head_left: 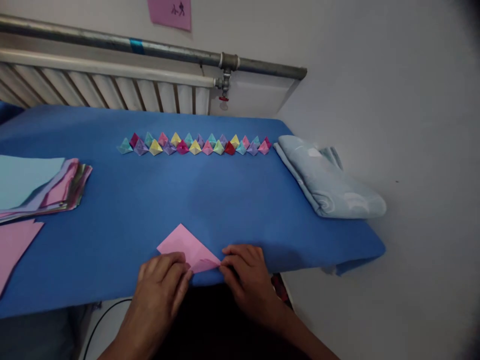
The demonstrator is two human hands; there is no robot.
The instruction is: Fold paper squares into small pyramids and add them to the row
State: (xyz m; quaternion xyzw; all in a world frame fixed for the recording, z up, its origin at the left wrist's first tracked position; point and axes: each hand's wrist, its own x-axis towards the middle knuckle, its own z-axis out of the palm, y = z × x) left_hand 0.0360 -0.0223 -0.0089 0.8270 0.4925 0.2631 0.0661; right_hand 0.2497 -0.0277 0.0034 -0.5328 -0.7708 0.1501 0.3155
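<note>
A pink sheet of paper [184,243] lies at the near edge of the blue-covered table [165,190], with a folded flap along its near side. My left hand [159,285] rests over the paper's lower left part, its fingers bent and closed on the near edge. At the paper's right corner, my right hand [249,280] pinches the tip between thumb and fingers. Faint crease lines show on the sheet. The paper under my left fingers is hidden.
Two rows of small folded paper boats [195,146] in several colours stand at the back. Stacked coloured paper [30,180] and loose pink sheets [17,245] lie at the left. A folded light-blue blanket [326,180] sits at the right by the wall. Behind is a radiator [127,90].
</note>
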